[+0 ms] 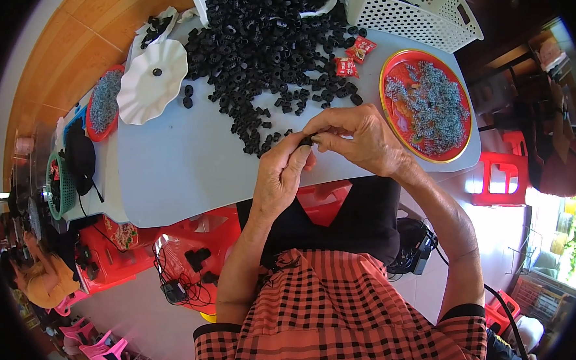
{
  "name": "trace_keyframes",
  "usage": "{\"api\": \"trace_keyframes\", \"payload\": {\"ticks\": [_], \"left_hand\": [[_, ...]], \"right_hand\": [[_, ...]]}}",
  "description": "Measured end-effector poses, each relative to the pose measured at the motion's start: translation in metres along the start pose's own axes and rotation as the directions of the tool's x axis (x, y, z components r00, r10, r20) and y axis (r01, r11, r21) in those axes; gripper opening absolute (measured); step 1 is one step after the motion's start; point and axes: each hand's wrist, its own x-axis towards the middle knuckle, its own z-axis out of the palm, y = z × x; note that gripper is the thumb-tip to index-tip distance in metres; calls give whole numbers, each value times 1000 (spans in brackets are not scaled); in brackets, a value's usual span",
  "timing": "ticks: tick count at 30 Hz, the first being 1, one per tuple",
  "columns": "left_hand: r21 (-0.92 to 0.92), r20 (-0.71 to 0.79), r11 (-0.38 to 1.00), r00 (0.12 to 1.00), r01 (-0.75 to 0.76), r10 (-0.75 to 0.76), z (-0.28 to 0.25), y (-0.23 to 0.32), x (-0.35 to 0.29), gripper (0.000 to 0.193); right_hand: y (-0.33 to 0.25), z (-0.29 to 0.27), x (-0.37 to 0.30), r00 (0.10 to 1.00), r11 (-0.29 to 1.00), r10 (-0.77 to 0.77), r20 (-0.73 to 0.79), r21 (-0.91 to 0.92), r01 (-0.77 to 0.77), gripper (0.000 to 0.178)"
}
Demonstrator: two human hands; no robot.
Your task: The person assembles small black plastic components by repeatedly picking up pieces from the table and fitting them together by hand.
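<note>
My left hand (281, 170) and my right hand (357, 139) meet over the front of the pale table. Between their fingertips is a small black plastic piece (307, 140), pinched from both sides and mostly covered. Just beyond the hands spreads a large heap of small black plastic parts (255, 58), trailing toward my left fingers. To the right of my right hand lies a red tray with a gold rim (383, 77), which bears a pile of small metal springs (437, 107).
A white scalloped plate (140, 90) holds one black piece, with a red dish of springs (105, 101) beside it. Two red packets (353, 56) lie near a white perforated basket (416, 17). Red stools (502, 172) and a seated person (45, 277) are farther off.
</note>
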Motion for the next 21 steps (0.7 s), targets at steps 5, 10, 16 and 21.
{"api": "trace_keyframes", "payload": {"ticks": [5, 10, 16, 21], "left_hand": [[48, 25, 999, 1000, -14, 13, -2, -1, 1, 22], [71, 43, 996, 998, -57, 54, -4, -1, 1, 22], [37, 92, 998, 994, -54, 51, -7, -4, 3, 21], [43, 100, 998, 994, -51, 47, -5, -2, 1, 21]], "right_hand": [[2, 0, -1, 999, 999, 39, 14, 16, -40, 16], [0, 2, -5, 1000, 1000, -28, -7, 1, 28, 14], [0, 2, -5, 960, 944, -279, 2, -184, 275, 13], [-3, 1, -11, 997, 995, -80, 23, -60, 81, 13]]}}
